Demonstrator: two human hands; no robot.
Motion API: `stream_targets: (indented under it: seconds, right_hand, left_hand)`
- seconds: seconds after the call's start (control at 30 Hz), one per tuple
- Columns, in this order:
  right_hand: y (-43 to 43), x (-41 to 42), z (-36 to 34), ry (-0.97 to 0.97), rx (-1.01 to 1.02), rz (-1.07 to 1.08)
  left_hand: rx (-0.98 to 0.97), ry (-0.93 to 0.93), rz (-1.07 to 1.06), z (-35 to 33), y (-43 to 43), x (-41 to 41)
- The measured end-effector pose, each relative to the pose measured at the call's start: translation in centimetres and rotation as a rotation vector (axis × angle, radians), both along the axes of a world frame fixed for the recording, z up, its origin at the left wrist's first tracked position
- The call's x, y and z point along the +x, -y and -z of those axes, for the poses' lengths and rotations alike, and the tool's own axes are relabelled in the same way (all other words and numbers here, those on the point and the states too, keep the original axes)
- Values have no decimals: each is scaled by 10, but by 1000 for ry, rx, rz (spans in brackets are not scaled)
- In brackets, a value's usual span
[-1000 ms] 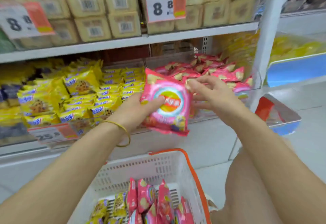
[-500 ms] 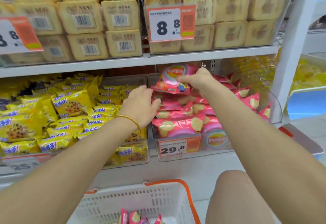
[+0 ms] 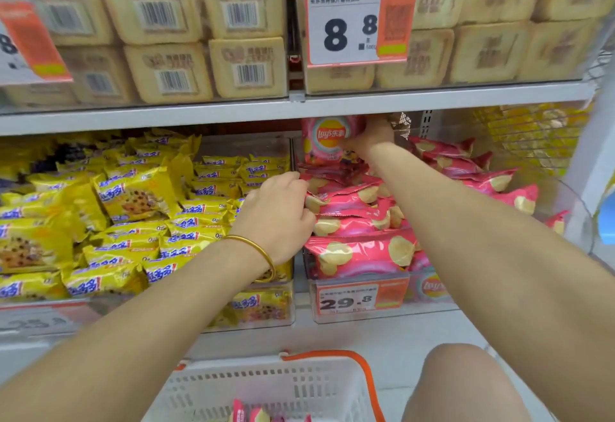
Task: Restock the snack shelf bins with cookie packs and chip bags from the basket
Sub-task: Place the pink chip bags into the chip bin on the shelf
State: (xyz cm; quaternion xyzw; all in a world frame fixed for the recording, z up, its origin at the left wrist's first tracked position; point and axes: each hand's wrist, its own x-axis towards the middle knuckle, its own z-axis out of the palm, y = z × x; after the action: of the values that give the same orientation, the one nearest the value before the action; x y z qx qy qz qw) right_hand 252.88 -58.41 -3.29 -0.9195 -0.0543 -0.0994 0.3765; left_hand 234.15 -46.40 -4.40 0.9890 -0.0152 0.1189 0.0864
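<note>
My right hand grips a pink chip bag upright at the back of the clear chip bin, just under the upper shelf. Pink chip bags fill that bin in a heap. My left hand, with a gold bangle on the wrist, rests on the left edge of the heap, its fingers curled onto the bags. Yellow cookie packs fill the bin to the left. The white basket with an orange handle sits below, and a few pink bags show at its bottom.
The upper shelf carries stacked beige biscuit packs and a price tag reading 8.8. A 29.8 tag hangs on the chip bin front. My knee is beside the basket. A white shelf post stands at right.
My right hand has carried the chip bag from in front of the shelf up and into the back of the chip bin. My left hand let go of the bag and moved onto the heap.
</note>
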Motion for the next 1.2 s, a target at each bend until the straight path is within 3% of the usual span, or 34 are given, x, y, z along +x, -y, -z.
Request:
stream_targets:
  seconds: [0.17, 0.5, 0.63, 0.73, 0.83, 0.9, 1.0, 1.07, 1.2]
  right_hand:
    - [-6, -8, -4, -33, -128, -45]
    - [-7, -30, -4, -52, -150, 27]
    - [-6, -47, -3, -14, -61, 35]
    - [11, -83, -9, 61, 34, 36]
    - [26, -155, -12, 114, 178, -145]
    - [25, -213, -1, 53, 221, -358]
    - [1, -271, 40, -105, 21, -636]
    - [-25, -283, 85, -267, -267, -759]
    - [-57, -270, 196, -583, -741, -827]
  left_hand:
    - [-5, -10, 10, 0, 0, -2]
    - [-2, -32, 11, 3, -3, -5]
    - [-61, 45, 52, 2, -5, -21]
    - [-140, 221, 151, 8, -12, -44]
    - [-208, 344, 299, 17, -21, -83]
    - [-214, 266, 355, 35, -30, -113]
    - [-129, 15, 349, 76, -52, -148]
    - [-95, -159, 287, 107, -68, -161]
    - [-146, -324, 129, 141, -93, -172]
